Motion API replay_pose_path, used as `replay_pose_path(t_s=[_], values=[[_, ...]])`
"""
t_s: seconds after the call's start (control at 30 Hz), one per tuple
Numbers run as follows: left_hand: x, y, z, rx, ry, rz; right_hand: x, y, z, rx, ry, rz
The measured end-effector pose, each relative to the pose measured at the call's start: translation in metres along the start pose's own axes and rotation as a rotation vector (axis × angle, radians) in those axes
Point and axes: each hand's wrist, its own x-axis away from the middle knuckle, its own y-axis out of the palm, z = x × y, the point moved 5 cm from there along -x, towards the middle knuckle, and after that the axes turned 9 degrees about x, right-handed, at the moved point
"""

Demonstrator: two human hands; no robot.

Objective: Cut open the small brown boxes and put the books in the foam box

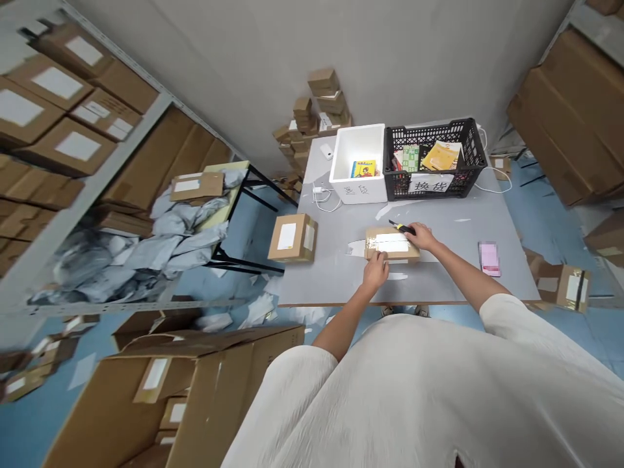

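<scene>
The box near the middle of the worktop looks light and stiff, best steadied by its near edge, where the left hand rests, fingers curled, the right hand gripping a knife

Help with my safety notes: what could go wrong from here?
The black-and-yellow utility knife in the right hand could slip towards the left hand, which touches the same taped brown cardboard box. The white-labelled brown carton at the grey table's left edge might get knocked off.
</scene>
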Motion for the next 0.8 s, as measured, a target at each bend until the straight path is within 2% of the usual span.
replay_pose_path(t_s=[0.2, 0.4, 0.53, 0.63, 0.73, 0.8], values=[[-0.009, 0.002, -0.008, 0.010, 0.015, 0.022, 0.022, 0.001, 0.013, -0.024, 0.064, 0.036], [-0.042, 0.005, -0.003, 0.125, 0.094, 0.009, 0.063, 0.004, 0.031, -0.126, 0.132, 0.076], [-0.070, 0.000, 0.009, 0.179, 0.138, -0.020, 0.087, 0.023, 0.033, -0.312, 0.202, 0.015], [-0.087, -0.003, 0.020, 0.110, 0.094, -0.065, 0.093, 0.032, 0.032, -0.440, 0.222, 0.006], [-0.093, -0.001, 0.038, -0.012, -0.018, -0.010, 0.095, 0.030, 0.040, -0.511, 0.278, 0.053], [-0.091, 0.008, 0.055, -0.037, -0.049, -0.005, 0.096, 0.025, 0.048, -0.537, 0.308, 0.081]])
